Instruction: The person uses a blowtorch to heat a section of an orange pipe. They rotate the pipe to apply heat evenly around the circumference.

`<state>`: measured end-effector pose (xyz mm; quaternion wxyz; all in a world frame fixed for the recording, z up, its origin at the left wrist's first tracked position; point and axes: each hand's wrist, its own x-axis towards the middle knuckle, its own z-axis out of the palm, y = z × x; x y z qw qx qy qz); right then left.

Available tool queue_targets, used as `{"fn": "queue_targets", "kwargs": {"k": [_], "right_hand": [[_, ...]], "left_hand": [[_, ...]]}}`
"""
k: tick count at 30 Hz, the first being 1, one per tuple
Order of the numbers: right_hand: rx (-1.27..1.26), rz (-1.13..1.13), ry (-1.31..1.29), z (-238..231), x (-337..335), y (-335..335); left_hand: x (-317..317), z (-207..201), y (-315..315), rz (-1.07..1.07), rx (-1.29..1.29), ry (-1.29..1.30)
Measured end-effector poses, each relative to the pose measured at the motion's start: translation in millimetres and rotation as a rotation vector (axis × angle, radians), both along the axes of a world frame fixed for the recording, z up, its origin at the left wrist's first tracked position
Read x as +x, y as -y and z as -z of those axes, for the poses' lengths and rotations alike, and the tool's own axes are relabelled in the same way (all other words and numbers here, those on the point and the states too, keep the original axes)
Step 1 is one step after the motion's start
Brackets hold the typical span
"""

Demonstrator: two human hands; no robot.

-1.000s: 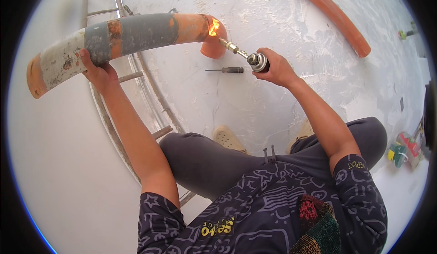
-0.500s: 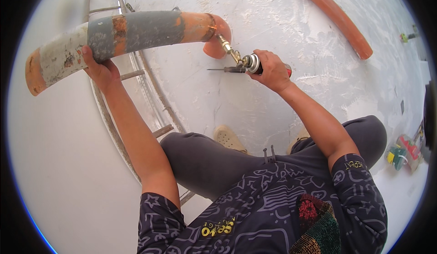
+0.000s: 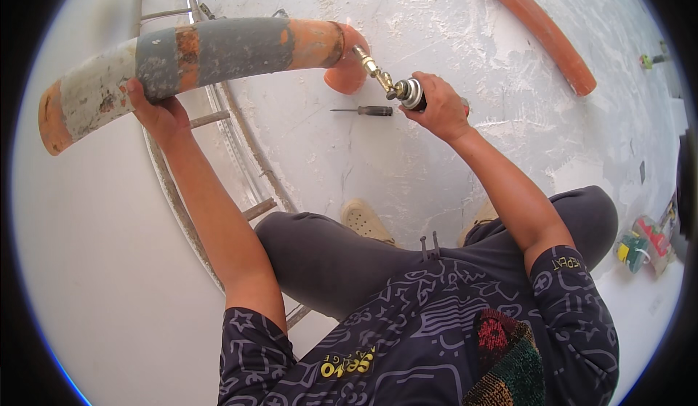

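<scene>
With fingers wrapped under it, my left hand [image 3: 161,119] grips a thick plastic pipe [image 3: 240,48], orange with grey and whitish paint, held up level at the left. An orange elbow [image 3: 347,71] is fitted on the pipe's right end and bends down. My right hand [image 3: 441,108] is closed round a gas torch [image 3: 413,95], a canister with a brass burner head. The burner tip points up and left at the elbow, close to its surface. Below the torch head, a screwdriver [image 3: 374,111] with a dark handle lies on the floor, touched by neither hand.
A ladder [image 3: 251,148] lies on the floor beneath the pipe, left of my legs. Another orange pipe [image 3: 542,24] rests at the upper right. Plastic packages [image 3: 643,246] lie at the far right. My shoes [image 3: 366,220] stand on the scuffed pale floor [image 3: 320,159].
The torch has shifted slightly right, its tip passing from the pipe joint onto the elbow. The screwdriver's handle is now uncovered. The glow at the joint is gone; the pipe has barely moved.
</scene>
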<state>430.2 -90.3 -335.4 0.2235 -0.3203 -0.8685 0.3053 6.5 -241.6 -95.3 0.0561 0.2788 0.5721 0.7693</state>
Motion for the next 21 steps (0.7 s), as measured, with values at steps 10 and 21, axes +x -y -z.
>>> {"fn": "queue_targets", "kwargs": {"k": [10, 21], "right_hand": [[0.014, 0.019, -0.024, 4, -4, -12], [-0.04, 0.024, -0.018, -2, -6, -17]], "left_hand": [[-1, 5, -2, -0.001, 0.007, 0.015], [-5, 4, -3, 0.029, -0.001, 0.018]]}}
